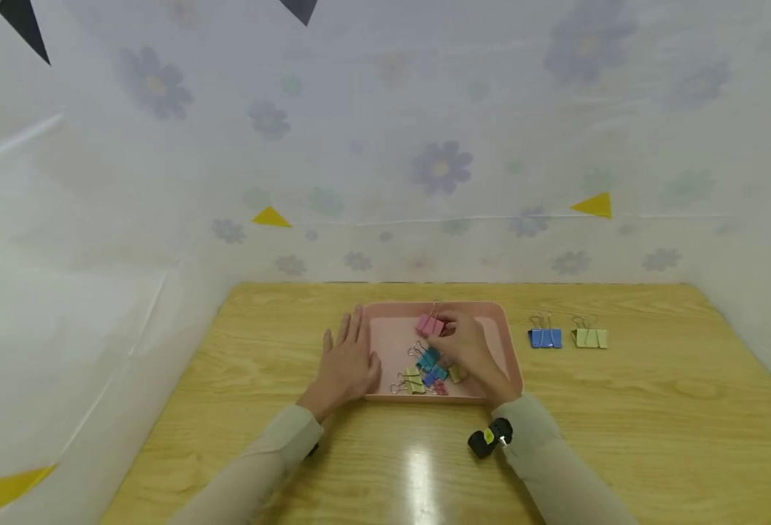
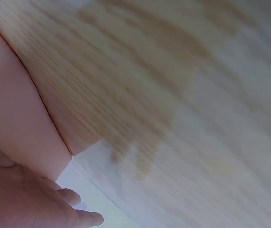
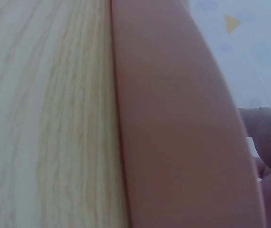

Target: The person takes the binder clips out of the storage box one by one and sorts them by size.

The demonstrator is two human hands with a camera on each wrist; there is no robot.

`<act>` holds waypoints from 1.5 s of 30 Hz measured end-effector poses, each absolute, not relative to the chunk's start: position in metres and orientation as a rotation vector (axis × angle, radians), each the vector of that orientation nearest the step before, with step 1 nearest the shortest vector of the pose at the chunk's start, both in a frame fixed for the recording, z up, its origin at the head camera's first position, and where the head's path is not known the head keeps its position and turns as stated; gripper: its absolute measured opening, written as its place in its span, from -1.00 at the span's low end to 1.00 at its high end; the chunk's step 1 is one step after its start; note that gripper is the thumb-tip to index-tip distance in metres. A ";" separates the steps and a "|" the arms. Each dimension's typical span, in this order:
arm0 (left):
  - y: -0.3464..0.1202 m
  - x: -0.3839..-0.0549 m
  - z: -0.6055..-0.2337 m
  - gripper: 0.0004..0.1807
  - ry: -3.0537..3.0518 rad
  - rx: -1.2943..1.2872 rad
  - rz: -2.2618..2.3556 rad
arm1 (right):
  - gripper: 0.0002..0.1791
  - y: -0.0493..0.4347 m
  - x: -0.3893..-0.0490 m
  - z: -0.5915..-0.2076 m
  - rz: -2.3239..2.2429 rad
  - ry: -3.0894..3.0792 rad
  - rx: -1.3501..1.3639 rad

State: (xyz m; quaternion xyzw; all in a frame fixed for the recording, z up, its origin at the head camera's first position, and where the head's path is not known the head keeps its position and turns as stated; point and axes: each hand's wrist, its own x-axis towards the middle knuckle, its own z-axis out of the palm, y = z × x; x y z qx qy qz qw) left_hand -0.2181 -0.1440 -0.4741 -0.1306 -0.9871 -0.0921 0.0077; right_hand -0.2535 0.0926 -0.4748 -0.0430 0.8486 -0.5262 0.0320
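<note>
Pinching a pink clip [image 1: 429, 325] with fingers of the right hand [image 1: 469, 344], over the tray [image 1: 388, 343], beyond other clips [image 1: 428, 358]. Resting the left hand [image 1: 348, 364], fingers straight and spread, along the tray's left edge.

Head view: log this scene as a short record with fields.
Container: pink tray on a wood-grain table
Left hand: fingers straight, at the tray's left rim
Right hand: pinches a pink binder clip over the tray
Tray contents: several clips, including a teal binder clip and a yellow-green binder clip
Right of tray: blue binder clip, pale yellow binder clip, side by side
</note>
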 end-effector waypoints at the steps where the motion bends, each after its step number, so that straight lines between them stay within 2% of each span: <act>1: -0.144 -0.218 -0.473 -0.19 -3.087 -0.407 -0.290 | -0.52 0.093 -0.253 -0.474 -1.642 2.593 -0.133; 8: -0.143 -0.216 -0.472 -0.21 -3.091 -0.397 -0.283 | -0.43 0.099 -0.246 -0.463 -1.834 2.429 -0.181; 18: -0.145 -0.216 -0.471 -0.23 -3.093 -0.394 -0.245 | -0.64 0.117 -0.242 -0.457 -2.056 2.470 -0.479; 27: -0.149 -0.216 -0.472 -0.23 -3.087 -0.390 -0.240 | -0.64 0.125 -0.241 -0.461 -2.071 2.322 -0.713; 37: -0.148 -0.217 -0.472 -0.25 -3.092 -0.383 -0.261 | -0.61 0.142 -0.221 -0.457 -1.971 2.328 -0.435; 45: -0.147 -0.218 -0.472 -0.24 -3.095 -0.382 -0.236 | -0.66 0.154 -0.213 -0.458 -1.964 2.363 -0.459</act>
